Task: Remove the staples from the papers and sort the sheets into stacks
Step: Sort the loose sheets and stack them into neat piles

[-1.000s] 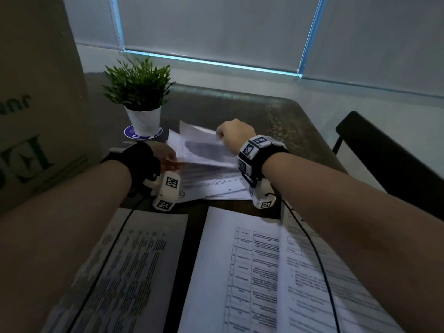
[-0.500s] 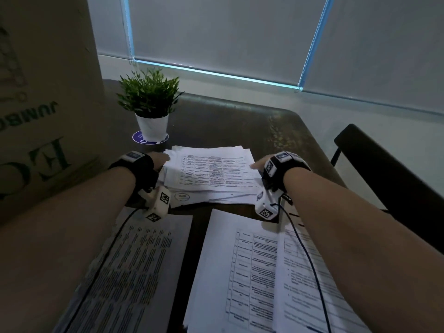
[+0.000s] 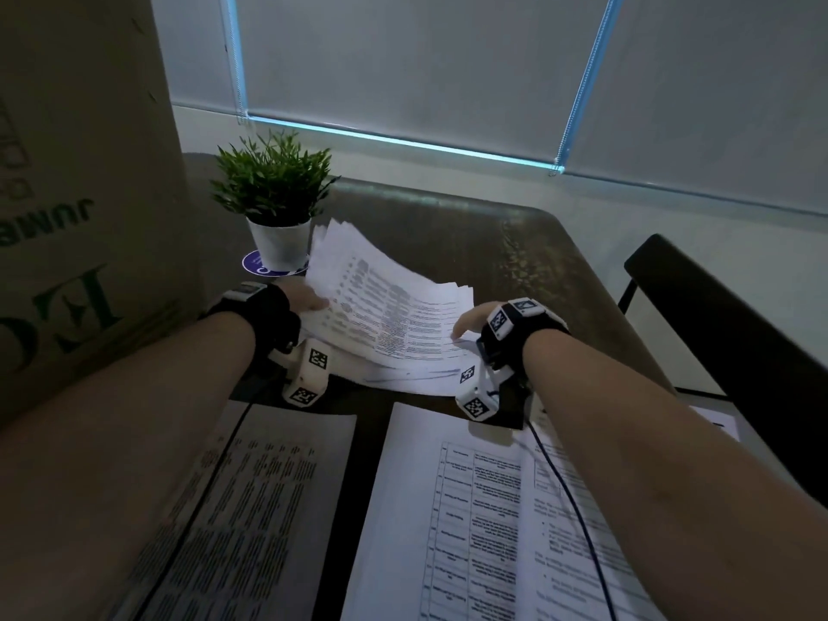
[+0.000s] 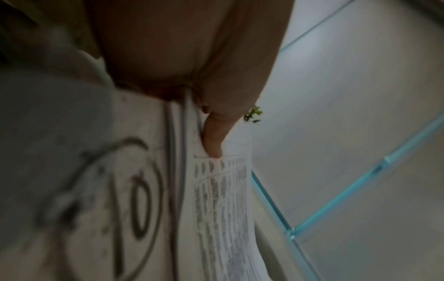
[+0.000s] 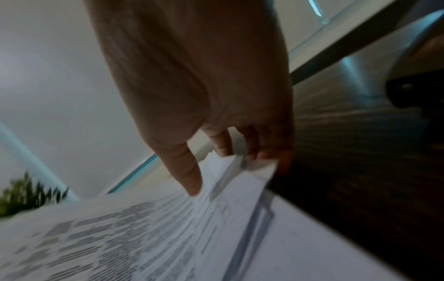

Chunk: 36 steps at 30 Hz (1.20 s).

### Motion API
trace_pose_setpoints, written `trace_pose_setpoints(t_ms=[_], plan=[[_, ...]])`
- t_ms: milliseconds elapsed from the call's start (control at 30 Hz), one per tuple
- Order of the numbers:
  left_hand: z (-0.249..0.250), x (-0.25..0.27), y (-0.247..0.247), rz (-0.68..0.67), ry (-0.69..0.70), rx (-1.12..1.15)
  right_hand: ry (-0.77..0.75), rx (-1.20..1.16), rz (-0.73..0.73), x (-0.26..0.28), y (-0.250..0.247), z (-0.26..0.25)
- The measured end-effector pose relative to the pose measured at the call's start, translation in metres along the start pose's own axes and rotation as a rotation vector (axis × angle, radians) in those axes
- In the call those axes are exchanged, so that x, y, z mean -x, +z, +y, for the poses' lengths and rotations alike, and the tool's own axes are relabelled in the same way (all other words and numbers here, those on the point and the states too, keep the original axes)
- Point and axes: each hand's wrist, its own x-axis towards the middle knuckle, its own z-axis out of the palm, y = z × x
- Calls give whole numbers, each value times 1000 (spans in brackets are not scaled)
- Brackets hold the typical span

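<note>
dark table (image 3: 515, 244) | potted plant (image 3: 275, 203) (far-left corner) | blinds (image 3: 425, 60) behind

Matt printed paper sheets (image 3: 394, 320) on glossy wood-grain table (image 3: 515, 248).

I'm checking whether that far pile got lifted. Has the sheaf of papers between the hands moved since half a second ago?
Yes. The sheaf of papers has tilted up: its far-left corner now rises beside the plant pot.
</note>
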Motion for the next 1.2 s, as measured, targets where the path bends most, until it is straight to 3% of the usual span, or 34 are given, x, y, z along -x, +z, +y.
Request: trace_pose_setpoints(t_ms=[133,200,267,333,400,467,500,633,733,800,900,1000,1067,1133,1200], plan=[[-13,-5,-17,141,85,386,92,-185,137,-6,-17,4],[-12,-7,-17,157,49,634,110,-436,145,-5,-18,-5],[0,6,-11,44,75,909,65,-845,-106,8,-9,-22],[23,38,-1,-82,98,1184,-24,-1015,-282,13,1,-38],[42,70,13,-234,143,1227,-84,-990,-238,17,3,-49],[48,85,24,-361,219,1135,-82,-873,-100,11,-5,-47],[47,85,21,-365,233,1143,-99,-821,-49,2,-10,-40],[31,68,-24,-153,235,1333,-207,-710,116,-10,-42,-17],[32,60,-44,-97,342,1005,-260,-727,247,10,-60,-9],[42,57,-42,-30,366,866,-371,-828,214,19,-58,-12],[55,60,-37,186,379,968,-501,-918,34,43,-49,-19],[47,62,-27,382,406,964,-511,-879,-99,54,-38,-17],[44,67,-16,441,440,838,-484,-869,-94,57,-27,-19],[54,72,-10,479,543,756,-484,-882,5,52,-18,-30],[75,77,-17,570,648,868,-483,-993,90,48,-18,-47]])
